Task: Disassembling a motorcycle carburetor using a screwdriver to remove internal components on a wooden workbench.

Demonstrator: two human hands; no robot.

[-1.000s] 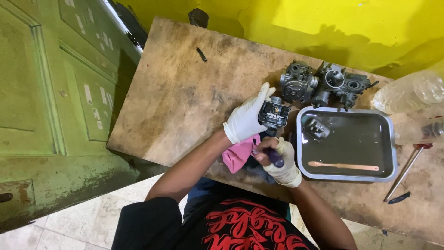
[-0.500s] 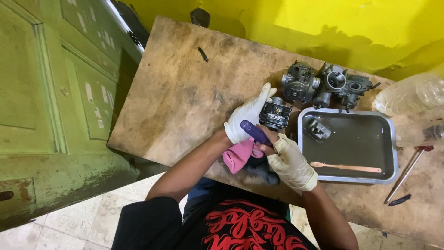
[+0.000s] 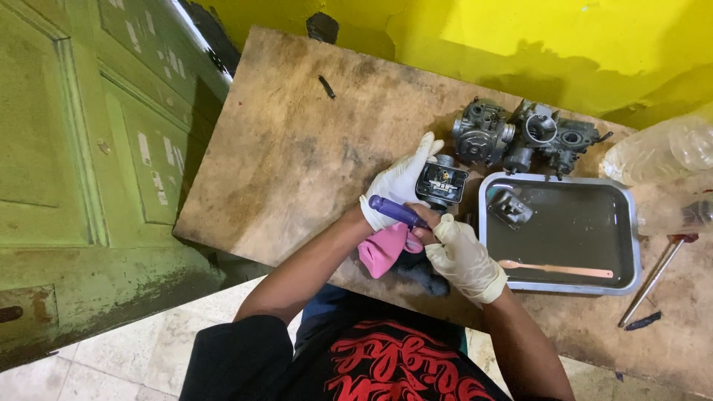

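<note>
My left hand point(image 3: 397, 186), in a white glove, grips a small grey carburetor body point(image 3: 441, 183) above the worn wooden table point(image 3: 297, 156). My right hand point(image 3: 464, 256), also gloved, holds a screwdriver by its purple handle point(image 3: 397, 211); the handle lies across my left wrist and the tip points toward the carburetor. A pink rag point(image 3: 382, 249) hangs below my left wrist at the table's near edge.
Two more carburetors point(image 3: 523, 137) lie at the back. A metal tray point(image 3: 631, 245) on the right holds dark liquid, a metal part point(image 3: 509, 207) and a toothbrush point(image 3: 555, 269). A red-handled tool point(image 3: 657, 271) and a clear plastic bag point(image 3: 668, 160) lie further right. Green door on the left.
My right hand has lifted the purple-handled screwdriver from low by the rag up across my left wrist toward the carburetor. The left hand has kept its hold.
</note>
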